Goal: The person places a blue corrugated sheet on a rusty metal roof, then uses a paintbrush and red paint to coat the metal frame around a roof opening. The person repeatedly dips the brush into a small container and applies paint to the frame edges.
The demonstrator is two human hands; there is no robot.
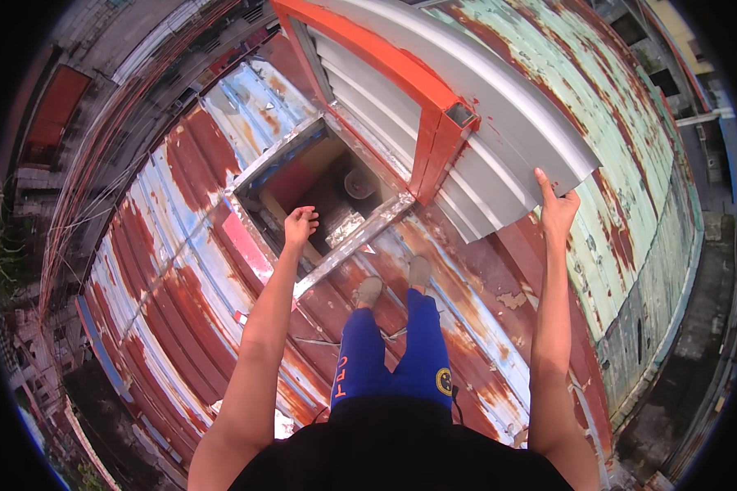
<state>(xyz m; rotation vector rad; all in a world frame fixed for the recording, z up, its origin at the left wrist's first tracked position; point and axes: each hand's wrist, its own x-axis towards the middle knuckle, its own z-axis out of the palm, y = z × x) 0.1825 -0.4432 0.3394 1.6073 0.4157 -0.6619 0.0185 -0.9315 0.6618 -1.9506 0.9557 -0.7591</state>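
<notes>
My right hand (558, 211) grips the lower right edge of a grey corrugated metal sheet (499, 135), its thumb along the near face. That sheet is fixed to an orange-red metal frame (442, 123), and together they form a hatch lid standing raised beside a square roof opening (327, 274) with a pale, worn rim. Above the opening's near left part hovers my left hand (301, 222), fingers curled; whether they hold anything cannot be made out. Down inside the opening a round bucket-like container (358, 184) shows in shadow.
I stand on a rusty corrugated roof (180, 303) patched red, blue and white, feet just near of the opening. A pale green rusted roof (598, 123) slopes away on the right. Bundled cables (98, 164) run beyond the left roof edge, with lower ground and buildings below.
</notes>
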